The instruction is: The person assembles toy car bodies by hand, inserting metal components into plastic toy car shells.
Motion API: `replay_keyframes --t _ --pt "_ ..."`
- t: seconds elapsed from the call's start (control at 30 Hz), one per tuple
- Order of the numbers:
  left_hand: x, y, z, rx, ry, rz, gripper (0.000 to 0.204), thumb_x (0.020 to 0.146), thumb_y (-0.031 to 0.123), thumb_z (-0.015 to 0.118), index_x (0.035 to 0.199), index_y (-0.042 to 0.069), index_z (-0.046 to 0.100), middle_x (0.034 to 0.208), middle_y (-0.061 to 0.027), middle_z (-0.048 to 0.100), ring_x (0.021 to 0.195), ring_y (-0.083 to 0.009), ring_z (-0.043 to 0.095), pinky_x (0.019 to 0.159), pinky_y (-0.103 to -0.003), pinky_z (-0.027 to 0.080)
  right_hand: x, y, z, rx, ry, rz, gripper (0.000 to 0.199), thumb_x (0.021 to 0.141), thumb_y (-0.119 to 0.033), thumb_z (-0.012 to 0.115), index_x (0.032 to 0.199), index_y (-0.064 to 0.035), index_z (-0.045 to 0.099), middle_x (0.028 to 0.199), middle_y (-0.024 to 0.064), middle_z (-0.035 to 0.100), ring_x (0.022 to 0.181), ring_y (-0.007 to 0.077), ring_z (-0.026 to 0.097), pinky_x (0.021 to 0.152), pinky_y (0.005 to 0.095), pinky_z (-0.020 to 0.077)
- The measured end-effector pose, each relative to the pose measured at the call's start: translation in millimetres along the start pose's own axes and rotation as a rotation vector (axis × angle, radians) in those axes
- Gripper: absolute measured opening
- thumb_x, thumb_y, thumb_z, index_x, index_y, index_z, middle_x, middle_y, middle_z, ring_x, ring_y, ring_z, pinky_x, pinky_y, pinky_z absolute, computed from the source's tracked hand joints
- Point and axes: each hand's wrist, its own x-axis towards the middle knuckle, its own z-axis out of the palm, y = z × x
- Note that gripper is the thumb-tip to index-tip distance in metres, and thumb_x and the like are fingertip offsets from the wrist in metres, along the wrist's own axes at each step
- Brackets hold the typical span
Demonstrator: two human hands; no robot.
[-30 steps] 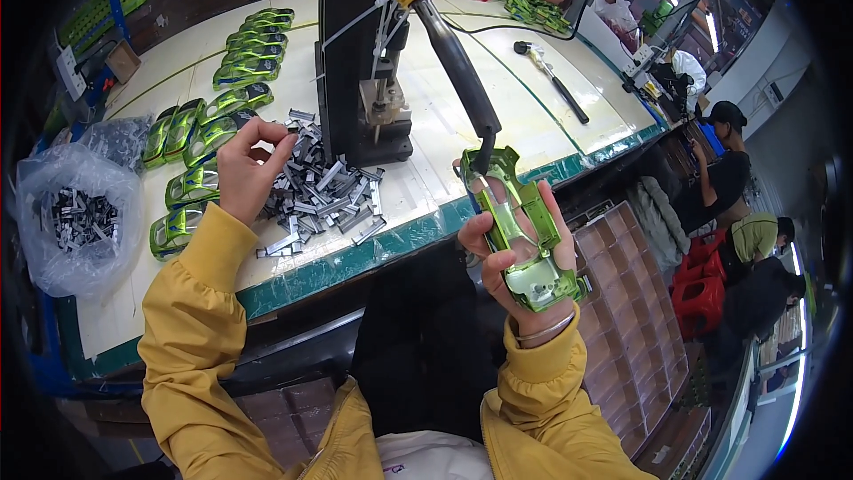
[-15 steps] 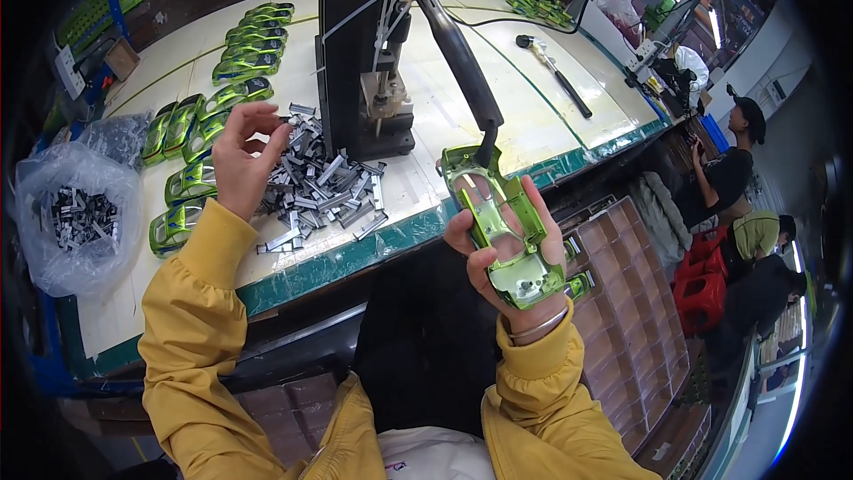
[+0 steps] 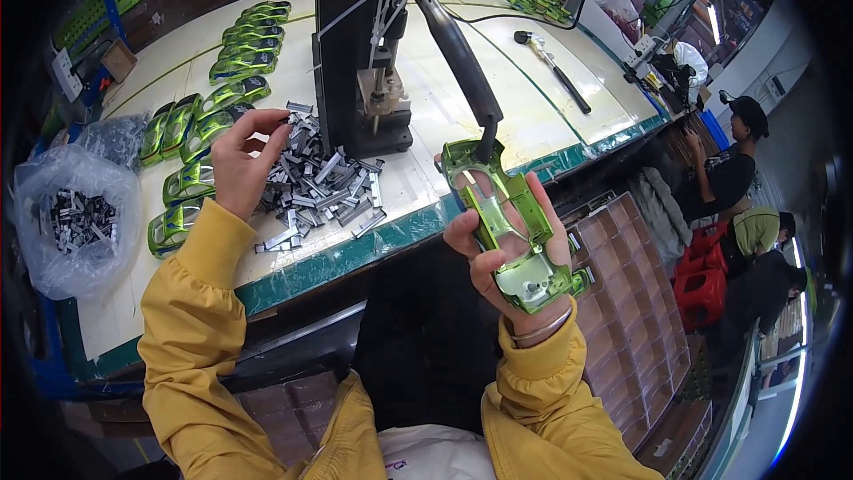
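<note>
My right hand (image 3: 551, 253) holds a shiny green toy car body shell (image 3: 508, 213), its hollow inside facing up and fingers along both long sides. The bent tip of a black rod (image 3: 458, 58) reaches into the far end of the shell; whether it touches is unclear. My left hand (image 3: 244, 164) hovers at the left edge of a pile of small grey bracket-like pieces (image 3: 324, 187). Its thumb and forefinger are curved with a small gap between the tips, and a dark piece shows just beyond them. I see nothing clearly gripped there.
Finished-looking green car shells (image 3: 244, 65) stand in rows at the left. A clear plastic bag (image 3: 80, 253) holds more grey pieces. A black press-like stand (image 3: 342, 62) rises mid-table; a hammer-like tool (image 3: 553, 71) lies farther right. A partitioned brown tray (image 3: 622, 302) is at right. Other people work beyond.
My left forefinger has come forward and lower, toward the pile beside the stand. The shell in my right hand has shifted slightly down and toward the right at its near end.
</note>
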Motion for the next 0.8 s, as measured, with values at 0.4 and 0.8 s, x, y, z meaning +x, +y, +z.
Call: replay_keyframes --t 0.4,0.8 --pt "0.2 6.5 3.6 0.038 -0.007 0.003 0.015 0.074 0.005 0.061 0.089 0.004 0.061 0.075 -0.0027 0.062 0.061 -0.0044 0.054 0.051 -0.018 0.042 0.0 2.0 2.9 0.034 -0.002 0.0 0.045 0.087 -0.039 0.037 0.114 -0.0038 0.044 0.106 0.0113 0.049 0.094 0.0258 0.045 0.058 0.0329 0.0466" --pt "1.3 4.3 1.4 0.063 -0.043 -0.013 0.015 0.075 0.008 0.061 0.089 0.004 0.061 0.076 -0.0021 0.062 0.06 -0.0046 0.053 0.05 -0.018 0.042 0.1 2.1 1.0 -0.004 0.013 -0.023 0.044 0.087 -0.039 0.037 0.112 -0.0032 0.046 0.104 0.0125 0.05 0.093 0.0265 0.046 0.057 0.033 0.0468"
